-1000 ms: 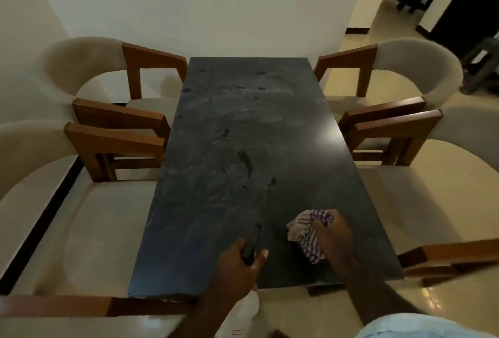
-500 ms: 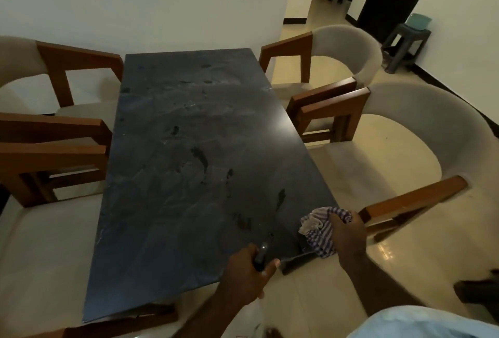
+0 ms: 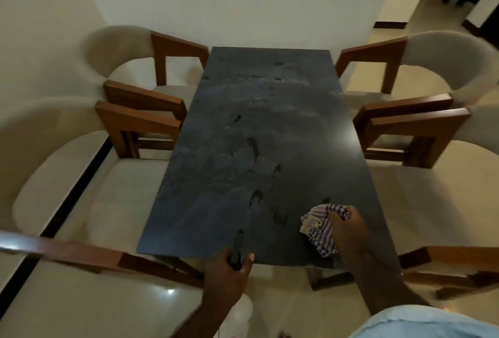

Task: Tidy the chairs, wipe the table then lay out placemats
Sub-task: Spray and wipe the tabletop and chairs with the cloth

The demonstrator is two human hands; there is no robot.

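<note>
Smeared dark table (image 3: 243, 148): right hand (image 3: 348, 232) clutches striped cloth (image 3: 318, 229); left hand (image 3: 226, 275) grips spray bottle (image 3: 237, 248).

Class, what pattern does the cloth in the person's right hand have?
The cloth has purple-and-white stripes; head view.

a dark stone-look table (image 3: 259, 111) stands end-on to the white wall (image 3: 243, 0), with cream chairs (image 3: 121, 189) with wooden arms drawn up in pairs along both long sides. the right hand (image 3: 347, 232) clutches a bunched striped cloth (image 3: 320, 232) down on the top near its front right corner. the left hand (image 3: 226, 273) grips a white spray bottle (image 3: 240, 313) at the front edge, its black nozzle aimed over the table. dark wet blotches (image 3: 253, 146) dot the surface.
</note>
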